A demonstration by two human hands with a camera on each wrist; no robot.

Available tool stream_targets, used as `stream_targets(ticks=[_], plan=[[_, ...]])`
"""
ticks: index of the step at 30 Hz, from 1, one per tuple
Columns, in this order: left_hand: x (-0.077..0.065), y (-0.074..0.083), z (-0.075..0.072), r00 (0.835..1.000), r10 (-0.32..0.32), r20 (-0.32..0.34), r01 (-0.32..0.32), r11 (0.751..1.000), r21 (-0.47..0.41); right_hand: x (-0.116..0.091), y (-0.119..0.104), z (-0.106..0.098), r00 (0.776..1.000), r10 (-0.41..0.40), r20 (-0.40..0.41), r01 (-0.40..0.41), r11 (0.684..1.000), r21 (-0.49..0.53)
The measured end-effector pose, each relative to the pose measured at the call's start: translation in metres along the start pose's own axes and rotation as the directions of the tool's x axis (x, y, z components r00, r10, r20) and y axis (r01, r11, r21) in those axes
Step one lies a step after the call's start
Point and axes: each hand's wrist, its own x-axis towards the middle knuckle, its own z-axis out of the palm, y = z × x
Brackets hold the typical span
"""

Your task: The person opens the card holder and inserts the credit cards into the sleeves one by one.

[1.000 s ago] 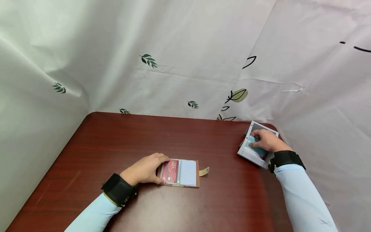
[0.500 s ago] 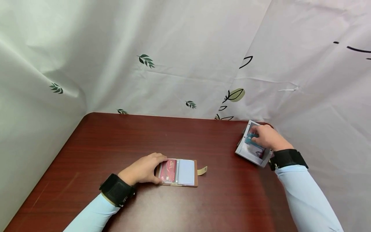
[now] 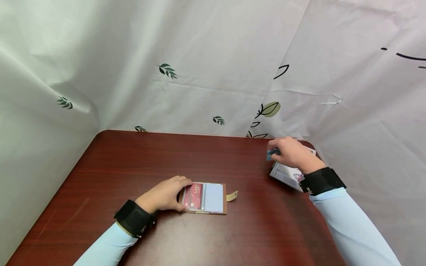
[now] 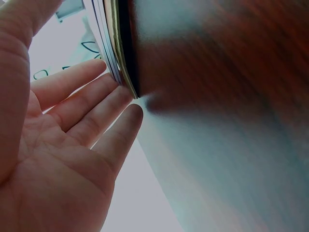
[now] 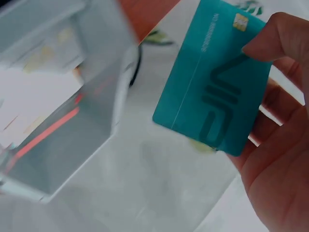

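Note:
My left hand [image 3: 164, 194] holds the left end of an open card holder [image 3: 213, 198], thumb at its near edge and fingers at its far edge. The holder lies flat on the table, a red VIP card [image 3: 192, 196] in its left sleeve and a pale blank sleeve at right. In the left wrist view, fingertips touch the holder's edge [image 4: 120, 48]. At the back right, my right hand [image 3: 291, 153] pinches a teal VIP card [image 5: 207, 82] between thumb and fingers, above and left of a grey box [image 3: 287, 177]. More cards [image 5: 43, 92] lie inside that box.
The tan strap [image 3: 232, 196] of the holder sticks out to its right. A dark red wooden table [image 3: 149, 155] bears everything. White leaf-printed cloth [image 3: 199, 74] hangs along the back and sides, close behind the grey box.
My right hand has lifted the teal card out of the grey box and moved it left past the box's edge. My left hand and the card holder stay in place.

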Motion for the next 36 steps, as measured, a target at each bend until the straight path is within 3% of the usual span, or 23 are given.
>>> stream_targets(ticks=[6, 11, 16, 22, 26, 32, 36], plan=[[0.0, 0.0, 0.001, 1.0, 0.008, -0.003, -0.008, 1.0, 0.011, 0.015, -0.037, 0.007, 0.979, -0.202, -0.036, 0.203, 0.979, 0.0], [0.0, -0.001, 0.002, 1.0, 0.009, -0.007, -0.008, 1.0, 0.006, 0.028, -0.061, 0.018, 0.934, -0.348, -0.084, 0.347, 0.938, -0.023], [0.0, -0.002, 0.003, 1.0, 0.009, -0.009, -0.009, 1.0, -0.001, 0.039, -0.082, 0.031, 0.89, -0.449, -0.073, 0.445, 0.893, -0.072], [0.0, -0.002, 0.002, 1.0, -0.004, 0.001, 0.004, 1.0, -0.008, 0.05, -0.108, 0.051, 0.838, -0.543, -0.057, 0.542, 0.84, -0.031], [0.001, -0.001, 0.002, 1.0, -0.001, 0.011, 0.001, 1.0, -0.013, 0.054, -0.127, 0.067, 0.818, -0.575, -0.001, 0.575, 0.818, 0.02], [0.001, -0.001, 0.002, 1.0, -0.003, 0.015, 0.003, 1.0, -0.027, 0.061, -0.153, 0.087, 0.763, -0.644, 0.055, 0.642, 0.765, 0.047], [0.001, -0.003, 0.002, 1.0, -0.006, 0.01, 0.006, 1.0, -0.03, 0.068, -0.165, 0.096, 0.745, -0.663, 0.066, 0.659, 0.748, 0.075]])
